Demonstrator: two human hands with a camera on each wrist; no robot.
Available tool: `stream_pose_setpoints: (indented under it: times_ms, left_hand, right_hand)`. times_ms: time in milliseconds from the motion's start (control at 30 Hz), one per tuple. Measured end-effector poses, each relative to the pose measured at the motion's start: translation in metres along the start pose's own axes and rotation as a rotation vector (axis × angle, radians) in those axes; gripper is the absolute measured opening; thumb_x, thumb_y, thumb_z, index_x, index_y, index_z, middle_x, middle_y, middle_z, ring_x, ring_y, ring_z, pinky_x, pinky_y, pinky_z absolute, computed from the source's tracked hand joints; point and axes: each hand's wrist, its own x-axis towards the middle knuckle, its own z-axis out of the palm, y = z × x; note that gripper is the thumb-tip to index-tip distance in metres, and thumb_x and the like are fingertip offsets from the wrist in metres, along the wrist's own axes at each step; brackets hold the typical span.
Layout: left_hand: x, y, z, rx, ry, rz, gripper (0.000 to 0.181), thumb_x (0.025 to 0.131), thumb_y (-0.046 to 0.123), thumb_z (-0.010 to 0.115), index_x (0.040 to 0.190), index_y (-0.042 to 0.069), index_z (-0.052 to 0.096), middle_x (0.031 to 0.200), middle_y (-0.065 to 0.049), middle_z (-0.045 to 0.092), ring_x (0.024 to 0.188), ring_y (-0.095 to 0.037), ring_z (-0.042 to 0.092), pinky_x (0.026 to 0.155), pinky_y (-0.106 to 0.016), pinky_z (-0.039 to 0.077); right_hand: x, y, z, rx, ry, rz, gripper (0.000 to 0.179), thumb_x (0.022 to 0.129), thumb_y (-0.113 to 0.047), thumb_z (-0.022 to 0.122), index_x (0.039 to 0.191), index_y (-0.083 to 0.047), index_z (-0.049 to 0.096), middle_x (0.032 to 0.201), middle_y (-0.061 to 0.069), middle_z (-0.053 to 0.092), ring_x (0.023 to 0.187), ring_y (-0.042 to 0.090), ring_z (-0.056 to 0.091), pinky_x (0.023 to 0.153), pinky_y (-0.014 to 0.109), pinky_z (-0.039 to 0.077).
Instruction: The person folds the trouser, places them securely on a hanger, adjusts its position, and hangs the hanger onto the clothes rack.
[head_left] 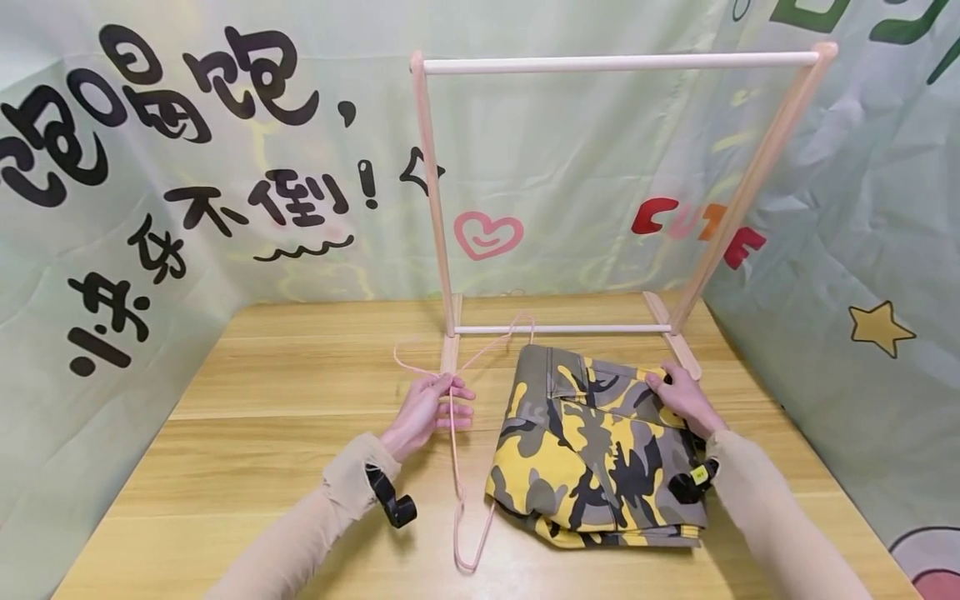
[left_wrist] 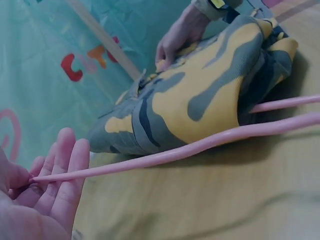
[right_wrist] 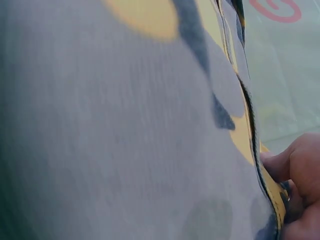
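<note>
Folded yellow, grey and black camouflage trousers [head_left: 592, 450] lie on the table at right of centre. A pink clothes hanger [head_left: 454, 450] stands beside their left side, and its lower bar disappears into the fold of the cloth. Between thumb and forefinger my left hand [head_left: 429, 412] pinches the hanger close to its hook, the other fingers stretched out. My right hand [head_left: 686, 398] grips the upper right edge of the trousers. In the right wrist view grey cloth fills most of the picture, with the right hand's fingers [right_wrist: 300, 170] at the hem edge.
Behind the trousers a rack [head_left: 615, 62] of pale wooden posts and white bars stands on the wooden table [head_left: 285, 400]. Its right foot [head_left: 675, 342] is close to my right hand. A printed cloth backdrop [head_left: 330, 275] encloses the back and sides.
</note>
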Motion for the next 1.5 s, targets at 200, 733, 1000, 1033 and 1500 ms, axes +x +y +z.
stream_pose_setpoints:
  times_ms: [200, 733, 1000, 1033, 1500]
  left_hand:
    - [-0.001, 0.025, 0.007, 0.067, 0.017, 0.067, 0.03, 0.11, 0.019, 0.037, 0.111, -0.006, 0.053, 0.083, -0.001, 0.068, 0.061, -0.012, 0.065, 0.065, -0.032, 0.063]
    - [-0.005, 0.118, 0.029, 0.31, -0.082, 0.216, 0.033, 0.111, 0.019, 0.037, 0.106, -0.007, 0.056, 0.079, -0.001, 0.066, 0.053, -0.01, 0.065, 0.055, -0.027, 0.06]
    - [-0.001, 0.153, 0.038, 0.473, -0.023, 0.259, 0.033, 0.11, 0.021, 0.038, 0.105, -0.003, 0.06, 0.083, -0.006, 0.066, 0.049, -0.011, 0.059, 0.056, -0.033, 0.061]
    - [0.0, 0.158, 0.04, 0.496, -0.017, 0.271, 0.033, 0.11, 0.022, 0.038, 0.104, -0.003, 0.06, 0.083, -0.007, 0.066, 0.048, -0.011, 0.058, 0.055, -0.033, 0.06]
    - [0.009, 0.21, 0.058, 0.788, 0.076, 0.471, 0.035, 0.109, 0.026, 0.041, 0.099, 0.004, 0.066, 0.066, 0.004, 0.055, 0.053, -0.011, 0.037, 0.052, -0.022, 0.031]
  right_hand:
    - [-0.001, 0.001, -0.004, 0.044, -0.05, 0.029, 0.066, 0.109, -0.03, 0.04, 0.15, 0.017, 0.02, 0.147, 0.042, 0.029, 0.123, 0.047, 0.043, 0.103, 0.053, 0.043]
    - [-0.007, 0.007, -0.015, 0.228, -0.275, -0.085, 0.064, 0.101, -0.026, 0.06, 0.147, 0.013, 0.036, 0.12, 0.004, 0.069, 0.098, -0.004, 0.061, 0.091, 0.017, 0.047]
    - [-0.008, 0.001, -0.007, 0.212, -0.335, -0.141, 0.07, 0.101, -0.026, 0.06, 0.15, 0.014, 0.03, 0.139, 0.022, 0.059, 0.105, -0.009, 0.056, 0.106, 0.03, 0.042]
    - [-0.008, -0.001, -0.005, 0.228, -0.341, -0.153, 0.069, 0.101, -0.024, 0.059, 0.15, 0.015, 0.03, 0.135, 0.019, 0.062, 0.104, -0.007, 0.057, 0.104, 0.027, 0.042]
    - [-0.003, -0.02, 0.02, 0.236, -0.31, -0.186, 0.058, 0.101, -0.022, 0.06, 0.143, 0.01, 0.039, 0.142, 0.03, 0.051, 0.125, 0.021, 0.055, 0.117, 0.062, 0.028]
